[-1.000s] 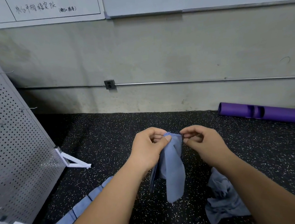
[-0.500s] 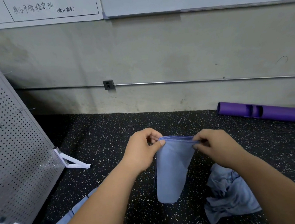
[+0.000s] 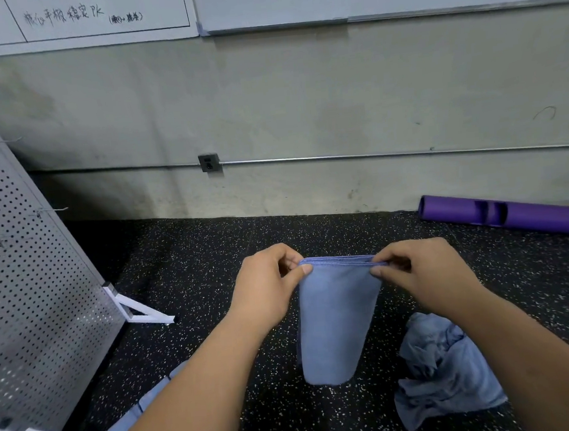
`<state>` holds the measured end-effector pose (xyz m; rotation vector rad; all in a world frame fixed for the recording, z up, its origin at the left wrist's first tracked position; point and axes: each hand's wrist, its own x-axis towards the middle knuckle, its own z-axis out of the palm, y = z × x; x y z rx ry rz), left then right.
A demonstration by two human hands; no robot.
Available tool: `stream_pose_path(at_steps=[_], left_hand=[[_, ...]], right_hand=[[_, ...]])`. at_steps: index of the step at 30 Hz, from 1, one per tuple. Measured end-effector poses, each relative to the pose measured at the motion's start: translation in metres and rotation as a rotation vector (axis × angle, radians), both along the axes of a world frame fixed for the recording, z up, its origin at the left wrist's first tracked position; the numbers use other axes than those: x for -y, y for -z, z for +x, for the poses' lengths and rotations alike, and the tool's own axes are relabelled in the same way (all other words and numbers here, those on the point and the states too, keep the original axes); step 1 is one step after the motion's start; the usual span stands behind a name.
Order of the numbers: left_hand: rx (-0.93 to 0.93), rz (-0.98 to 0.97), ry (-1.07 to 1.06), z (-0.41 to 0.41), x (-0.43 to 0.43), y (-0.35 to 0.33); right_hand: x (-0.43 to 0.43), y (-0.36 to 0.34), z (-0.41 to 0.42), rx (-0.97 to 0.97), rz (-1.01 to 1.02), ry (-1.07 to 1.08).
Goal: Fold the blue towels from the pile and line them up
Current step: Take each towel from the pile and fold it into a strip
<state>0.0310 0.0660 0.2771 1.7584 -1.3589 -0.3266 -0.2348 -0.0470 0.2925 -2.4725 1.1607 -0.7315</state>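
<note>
Left hand and right hand: both grips pinch the top corners of one towel. It hangs doubled between them over the floor (top hem taut, lower end rounded). Pile lies crumpled on the floor under the right forearm. A flat blue strip lies by the pegboard, partly behind the left arm. Roller sits at the floor's wall edge.
</note>
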Motion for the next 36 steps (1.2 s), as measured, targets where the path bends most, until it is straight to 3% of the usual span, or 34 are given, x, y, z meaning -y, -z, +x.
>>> stream_pose_path(at_steps=[4, 14, 18, 21, 24, 28, 36], left_hand=[[0.023, -0.006, 0.0, -0.001, 0.001, 0.001], [0.006, 0.0, 0.01, 0.002, -0.002, 0.0], [0.018, 0.015, 0.021, 0.002, -0.003, 0.001], [0.022, -0.003, 0.015, 0.0, -0.002, 0.0], [0.056, -0.028, 0.0, -0.001, -0.001, 0.0], [0.052, -0.044, -0.007, 0.001, 0.0, 0.003], [0.046, -0.033, -0.017, -0.001, -0.001, 0.002]], right_hand=[[0.001, 0.002, 0.003, -0.051, 0.056, -0.014], [-0.007, -0.005, 0.007, 0.175, 0.049, -0.002], [-0.012, -0.007, 0.011, 0.145, 0.092, 0.003], [-0.012, -0.007, 0.013, 0.342, 0.082, 0.046], [-0.016, -0.007, 0.015, 0.162, 0.117, -0.01], [-0.013, -0.01, 0.013, 0.405, 0.103, 0.046], [-0.006, -0.001, 0.009, 0.103, 0.182, -0.005]])
